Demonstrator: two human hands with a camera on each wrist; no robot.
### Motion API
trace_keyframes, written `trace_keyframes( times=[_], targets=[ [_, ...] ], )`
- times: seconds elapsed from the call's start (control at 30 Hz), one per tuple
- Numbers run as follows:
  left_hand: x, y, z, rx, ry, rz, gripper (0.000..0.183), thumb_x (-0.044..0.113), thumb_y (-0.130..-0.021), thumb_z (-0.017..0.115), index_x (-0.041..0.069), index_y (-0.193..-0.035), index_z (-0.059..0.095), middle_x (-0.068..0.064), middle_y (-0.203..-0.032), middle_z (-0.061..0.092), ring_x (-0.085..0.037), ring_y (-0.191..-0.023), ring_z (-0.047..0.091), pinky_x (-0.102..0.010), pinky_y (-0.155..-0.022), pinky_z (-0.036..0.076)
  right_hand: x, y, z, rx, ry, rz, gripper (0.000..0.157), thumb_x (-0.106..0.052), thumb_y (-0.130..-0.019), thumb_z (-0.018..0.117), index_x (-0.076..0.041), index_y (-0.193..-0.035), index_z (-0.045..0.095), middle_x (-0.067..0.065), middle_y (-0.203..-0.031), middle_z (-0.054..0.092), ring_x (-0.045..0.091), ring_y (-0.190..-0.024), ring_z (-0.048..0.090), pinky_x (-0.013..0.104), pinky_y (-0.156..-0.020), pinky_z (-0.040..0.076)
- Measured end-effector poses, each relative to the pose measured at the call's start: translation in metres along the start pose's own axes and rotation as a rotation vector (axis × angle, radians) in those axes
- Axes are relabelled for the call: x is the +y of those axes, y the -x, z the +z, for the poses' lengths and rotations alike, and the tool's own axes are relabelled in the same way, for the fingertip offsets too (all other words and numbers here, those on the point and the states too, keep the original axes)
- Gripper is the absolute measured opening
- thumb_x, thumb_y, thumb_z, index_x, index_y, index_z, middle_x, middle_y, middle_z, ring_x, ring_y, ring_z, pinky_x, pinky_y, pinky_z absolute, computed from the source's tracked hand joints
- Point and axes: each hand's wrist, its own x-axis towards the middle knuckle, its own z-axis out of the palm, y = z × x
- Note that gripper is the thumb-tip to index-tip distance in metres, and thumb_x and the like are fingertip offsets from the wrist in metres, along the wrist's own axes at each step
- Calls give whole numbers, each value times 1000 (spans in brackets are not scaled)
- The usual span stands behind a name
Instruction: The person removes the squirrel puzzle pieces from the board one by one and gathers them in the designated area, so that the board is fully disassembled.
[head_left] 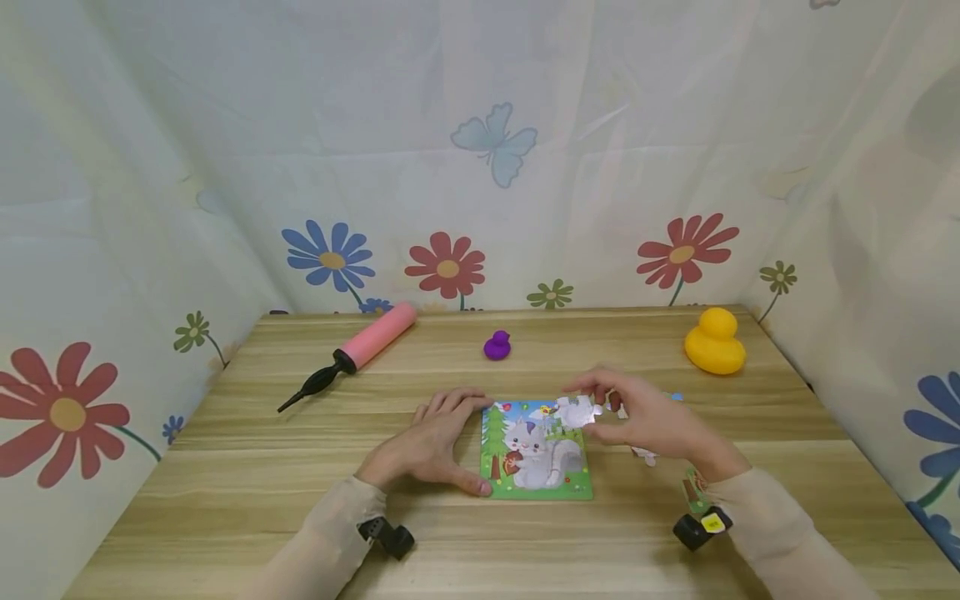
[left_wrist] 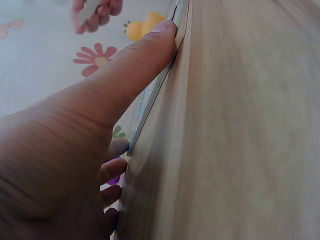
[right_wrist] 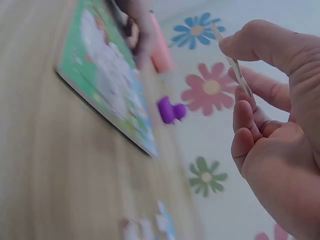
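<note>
A square jigsaw puzzle (head_left: 536,492) with a white squirrel picture lies flat on the wooden table. Along its left side rests my left hand (head_left: 429,446), fingers fairly straight and spread, with the thumb touching the lower left corner. The left wrist view shows that thumb (left_wrist: 135,60) against the puzzle's thin edge. Above the puzzle's upper right part, my right hand (head_left: 648,417) pinches a loose puzzle piece (head_left: 579,412) between thumb and fingers. Seen edge-on in the right wrist view, the held piece (right_wrist: 237,70) is thin and clear of the table.
Loose puzzle pieces (head_left: 645,455) lie partly hidden under my right hand, and another green piece (head_left: 695,493) sits by the right wrist. Farther back are a purple toy duck (head_left: 497,345), a yellow duck (head_left: 715,343) and a pink hand pump (head_left: 381,335). Flowered curtain surrounds the table.
</note>
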Motion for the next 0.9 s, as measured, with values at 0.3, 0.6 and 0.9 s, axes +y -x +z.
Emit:
trace_keyframes(
  times=[0.3,0.6,0.9],
  targets=[
    [0,0,0,3,3,4,129,74,-73,96,18,-173,36,-9,-179,31,-39,-162,26,-75,-125,25,1,25,-39,116,65,-59,47,-6,-96,86,-16,-141,73,-6,-116,68,19,-95,54,28,-73,48],
    [-1,2,1,-4,5,2,129,73,-73,96,17,-173,36,-10,-179,30,-40,-163,25,-75,-126,23,11,52,-49,143,63,-77,49,0,-96,84,-12,-142,72,-2,-121,68,17,-93,53,32,-68,48],
    [-1,1,1,-4,-8,-1,129,75,-73,95,19,-174,36,-9,-179,30,-40,-163,25,-74,-126,24,21,74,-45,143,73,-23,49,-4,-96,87,-17,-141,74,-5,-119,66,20,-92,55,32,-65,48]
  ],
)
